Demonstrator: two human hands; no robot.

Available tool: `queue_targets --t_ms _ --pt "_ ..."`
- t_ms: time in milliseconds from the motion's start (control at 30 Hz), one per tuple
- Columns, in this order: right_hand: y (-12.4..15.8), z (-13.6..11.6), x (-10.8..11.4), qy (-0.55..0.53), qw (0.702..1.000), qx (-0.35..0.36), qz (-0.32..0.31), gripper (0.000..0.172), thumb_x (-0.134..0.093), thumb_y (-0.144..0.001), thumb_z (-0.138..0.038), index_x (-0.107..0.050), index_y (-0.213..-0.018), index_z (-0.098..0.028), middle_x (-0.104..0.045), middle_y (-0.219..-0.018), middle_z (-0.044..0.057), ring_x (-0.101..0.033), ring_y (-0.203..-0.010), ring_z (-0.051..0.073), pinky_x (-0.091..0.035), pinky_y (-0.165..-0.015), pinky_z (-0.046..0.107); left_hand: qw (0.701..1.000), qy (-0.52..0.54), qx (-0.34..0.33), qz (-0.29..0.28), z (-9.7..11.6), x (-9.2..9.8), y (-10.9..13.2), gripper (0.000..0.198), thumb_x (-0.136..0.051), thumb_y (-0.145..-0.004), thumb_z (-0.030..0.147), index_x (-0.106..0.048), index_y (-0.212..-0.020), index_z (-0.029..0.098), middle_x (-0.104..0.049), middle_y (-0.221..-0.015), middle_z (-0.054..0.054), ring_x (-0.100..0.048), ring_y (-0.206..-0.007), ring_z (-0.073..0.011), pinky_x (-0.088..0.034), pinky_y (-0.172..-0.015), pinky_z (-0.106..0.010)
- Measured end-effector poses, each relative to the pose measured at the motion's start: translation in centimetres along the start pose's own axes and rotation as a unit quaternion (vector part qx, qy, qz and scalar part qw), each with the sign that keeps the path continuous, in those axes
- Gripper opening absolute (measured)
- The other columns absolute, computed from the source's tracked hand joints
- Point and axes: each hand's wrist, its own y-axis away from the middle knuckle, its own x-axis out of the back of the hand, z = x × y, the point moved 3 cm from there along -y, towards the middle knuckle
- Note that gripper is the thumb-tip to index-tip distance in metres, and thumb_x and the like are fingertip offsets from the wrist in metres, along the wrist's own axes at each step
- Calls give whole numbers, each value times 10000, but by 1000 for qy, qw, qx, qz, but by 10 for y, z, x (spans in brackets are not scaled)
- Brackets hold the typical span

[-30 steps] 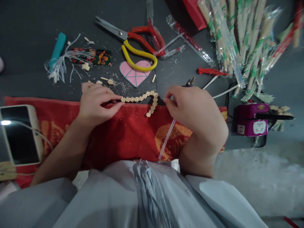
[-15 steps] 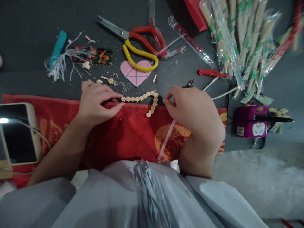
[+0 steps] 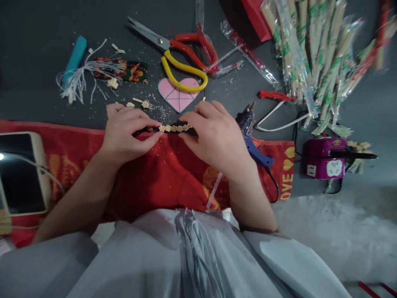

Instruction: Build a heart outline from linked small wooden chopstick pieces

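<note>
So, the red cloth (image 3: pixel 139 182) is the workspace, with the left hand (image 3: pixel 125 132) and right hand (image 3: pixel 217 138) over its far edge. Blue glue gun (image 3: pixel 259 154) is lying beside the right hand, nobody holding it. The pink heart (image 3: pixel 178 98) just has drawn lines, plus a scissor handle over it. The pale strip (image 3: pixel 173 128) looks well along to me: little pieces already joined in a row. Left thumb and forefinger pinch its left end; the right pair sits either side, can't tell if squeezing. Whatever's past them is hidden. A few loose bits (image 3: pixel 145 104) lie unjoined beyond the left fingers.
</note>
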Motion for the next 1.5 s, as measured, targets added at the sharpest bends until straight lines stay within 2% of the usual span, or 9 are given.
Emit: queue_targets --t_ms 200,367,667,800,933,1133,1333,1500 --pt "-10 -11 -21 14 999 36 -7 265 -461 -1004 -196 -714 -1081 -212 -663 -1186 137 -542 -1137 289 -448 -920 410 1000 -3 19 -18 0 -2 0 248 -596 -930 505 -755 -890 318 -721 -808 39 -658 -792 -192 -402 -893 -474" --pt "-14 -11 -27 26 998 45 -22 289 -418 -1021 -184 -701 -1068 -210 -686 -1139 120 -537 -1152 280 -414 -935 397 998 1 41 -41 0 -3 1 233 -582 -950 496 -735 -908 326 -719 -877 42 -656 -871 -198 -405 -980 -468" --pt "-16 -11 -31 38 997 49 -50 363 -320 -1060 -215 -683 -1070 -213 -683 -1134 107 -522 -1141 255 -383 -942 373 999 -25 -20 -2 -3 -7 3 343 -530 -979 543 -758 -885 305 -719 -837 36 -624 -794 -185 -428 -895 -465" --pt "-16 -10 -32 45 996 53 -51 344 -336 -1058 -220 -679 -1079 -220 -682 -1145 106 -530 -1154 260 -392 -945 377 999 -34 -38 -11 -2 -5 4 293 -537 -985 496 -762 -939 314 -716 -857 45 -640 -814 -181 -423 -918 -473" --pt "-16 -10 -32 46 996 55 -49 370 -314 -1062 -217 -683 -1081 -229 -694 -1130 103 -544 -1157 265 -409 -951 393 998 -28 -51 3 0 -4 6 218 -552 -969 427 -750 -965 334 -717 -869 68 -651 -816 -178 -430 -921 -492" --pt "-15 -10 -31 39 997 53 -47 365 -321 -1059 -217 -685 -1075 -230 -698 -1138 102 -545 -1147 263 -410 -952 395 998 -36 -44 -1 2 -5 5 235 -537 -961 428 -740 -932 313 -701 -843 61 -655 -810 -177 -439 -918 -512" --pt "-14 -7 -33 3 998 61 -5 315 -388 -1040 -228 -700 -1073 -204 -698 -1093 112 -560 -1101 271 -455 -923 409 993 -35 -105 32 5 -2 6 144 -610 -952 387 -685 -976 266 -694 -905 61 -653 -820 -155 -430 -905 -444" --pt "-14 -4 -37 -11 996 80 24 306 -397 -1041 -239 -700 -1070 -207 -683 -1080 91 -560 -1061 249 -470 -907 391 993 -43 -110 25 3 -2 7 150 -609 -954 371 -672 -1037 263 -679 -946 73 -654 -870 -148 -405 -946 -431"
